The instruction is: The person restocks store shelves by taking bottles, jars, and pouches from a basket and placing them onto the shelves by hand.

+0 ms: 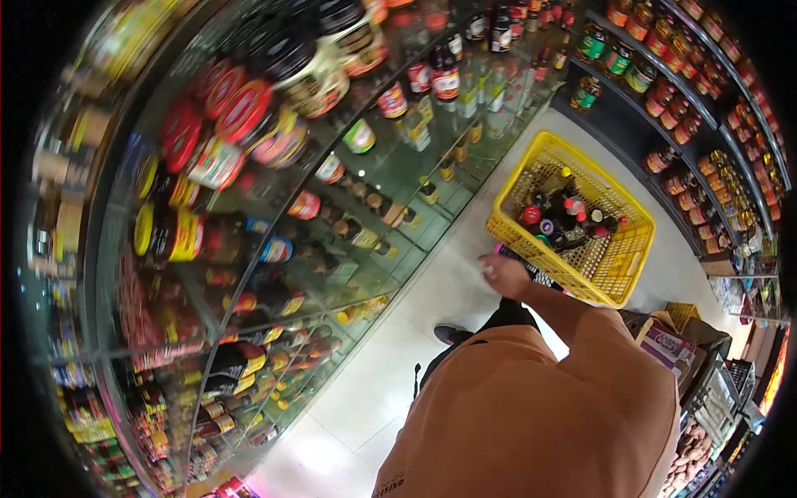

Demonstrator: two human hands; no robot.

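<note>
My right hand (503, 275) hangs in front of my orange shirt, slightly blurred. Its fingers look loosely apart, and I see nothing held in them. Just beyond it is a yellow plastic basket (618, 286) with holes in its walls. Several dark bottles (564, 220) with red, white and green caps stand close together inside the basket. The hand is near the basket's lower left side; whether it touches is not clear. Under that side shows something dark with a pink edge. My left hand is out of view.
Glass shelves (415, 270) of sauce bottles and jars line the left. Dark shelves (631, 108) with more jars curve along the right. Cardboard boxes (664, 344) stand at the lower right. Pale tiled floor (349, 419) runs between, with my dark shoe (449, 334) on it.
</note>
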